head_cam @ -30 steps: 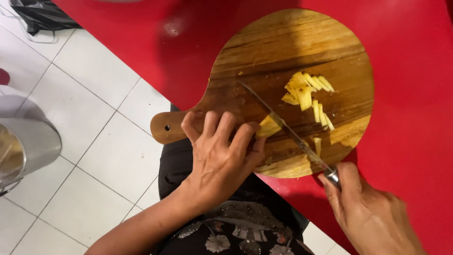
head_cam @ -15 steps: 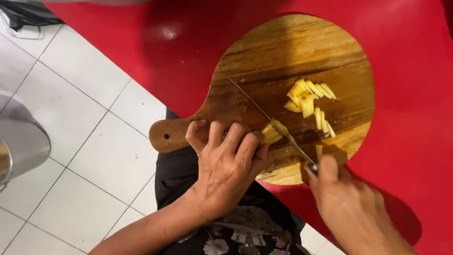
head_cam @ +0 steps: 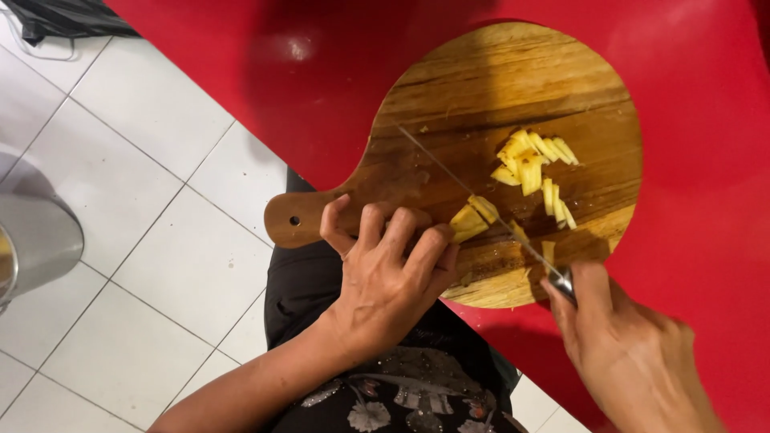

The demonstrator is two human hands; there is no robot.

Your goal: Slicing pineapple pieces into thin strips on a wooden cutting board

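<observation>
head: left hand (head_cam: 385, 281) curled on ginger (head_cam: 472, 220)

The knife (head_cam: 481, 210) is sliding leftward and toward the far side across the wooden board (head_cam: 513, 88), its tip now reaching further over the board than a second ago. The right hand (head_cam: 634, 353) is following it inward toward the board's near edge. The left hand (head_cam: 385, 281) is edging right, its fingertips closing on the yellow piece (head_cam: 469, 220) against the blade.
</observation>
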